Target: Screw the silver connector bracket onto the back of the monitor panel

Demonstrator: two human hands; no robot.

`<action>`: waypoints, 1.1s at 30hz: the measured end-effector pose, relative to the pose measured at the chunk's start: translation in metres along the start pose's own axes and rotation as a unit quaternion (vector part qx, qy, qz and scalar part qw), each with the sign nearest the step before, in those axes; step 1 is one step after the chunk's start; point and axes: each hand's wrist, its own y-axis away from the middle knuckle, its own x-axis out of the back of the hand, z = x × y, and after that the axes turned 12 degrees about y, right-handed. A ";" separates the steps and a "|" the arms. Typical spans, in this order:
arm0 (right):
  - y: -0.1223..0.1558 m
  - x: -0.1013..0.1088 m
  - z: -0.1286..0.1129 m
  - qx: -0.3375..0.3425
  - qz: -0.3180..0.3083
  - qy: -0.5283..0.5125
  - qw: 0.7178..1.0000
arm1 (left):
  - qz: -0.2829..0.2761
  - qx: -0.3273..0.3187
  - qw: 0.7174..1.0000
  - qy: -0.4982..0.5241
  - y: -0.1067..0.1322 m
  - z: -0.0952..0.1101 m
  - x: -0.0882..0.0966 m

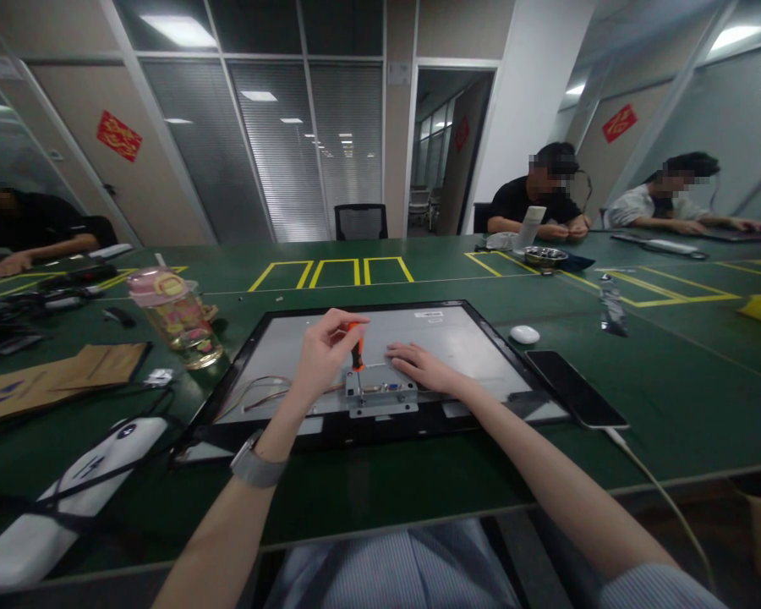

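My left hand (327, 348) is closed around the top of an orange and black screwdriver (358, 348). The screwdriver stands upright, its shaft pointing down at the left side of a small metal bracket box (381, 397) with connector ports along its front. That box sits near the close edge of a flat display panel (469, 338), which lies with its grey metal back up inside a black frame. Thin wires (254, 391) run to the box from the left. My right hand (422, 367) lies flat on the panel just right of the box, fingers stretched out and holding nothing.
To the left stand a pink-lidded bottle (183, 317), a cardboard envelope (57, 381) and a white device with straps (82, 482). A cabled phone (574, 389) and white mouse (524, 335) lie right. Several people sit across the green table (672, 381); a metal bowl (545, 257) is near one.
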 end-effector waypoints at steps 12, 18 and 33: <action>0.000 0.001 -0.002 -0.008 0.001 -0.002 1.000 | -0.079 0.052 0.993 0.072 -0.003 0.008 0.006; 0.000 0.001 -0.001 -0.006 0.000 0.008 1.000 | -0.032 0.020 0.999 0.008 -0.005 0.004 0.009; -0.001 0.001 -0.002 -0.004 -0.003 0.016 1.000 | -0.041 0.051 0.996 0.058 -0.005 0.002 0.010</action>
